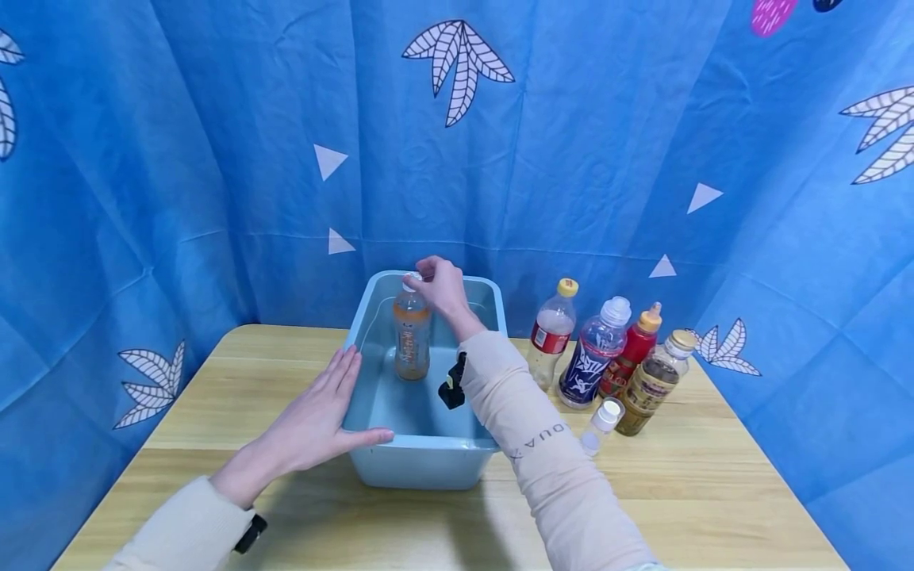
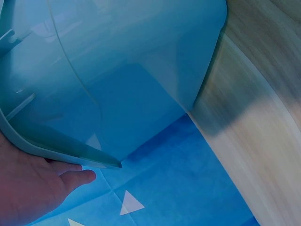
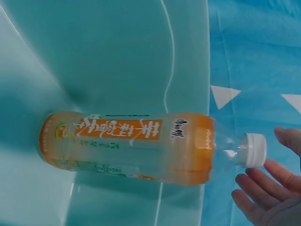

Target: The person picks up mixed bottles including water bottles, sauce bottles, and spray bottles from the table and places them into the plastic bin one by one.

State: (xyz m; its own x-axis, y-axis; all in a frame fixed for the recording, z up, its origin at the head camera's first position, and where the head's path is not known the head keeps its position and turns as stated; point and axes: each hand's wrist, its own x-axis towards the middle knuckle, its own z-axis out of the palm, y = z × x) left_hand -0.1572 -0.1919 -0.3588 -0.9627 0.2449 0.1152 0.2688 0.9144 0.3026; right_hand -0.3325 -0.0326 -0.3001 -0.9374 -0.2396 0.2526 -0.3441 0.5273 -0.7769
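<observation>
A clear plastic bottle with an orange label and white cap stands upright inside the light blue plastic bin, towards its back left. My right hand is at the cap. The right wrist view shows the thumb and fingers spread near the cap, not closed round it; whether a fingertip touches it is hard to tell. My left hand rests against the bin's left rim, fingers straight and thumb out over the front left corner. The left wrist view has that hand along the bin's edge.
Right of the bin stand a yellow-capped bottle, a dark-labelled bottle, a red squeeze bottle, a gold-capped jar-like bottle and a small white-capped bottle. A blue curtain hangs behind the wooden table.
</observation>
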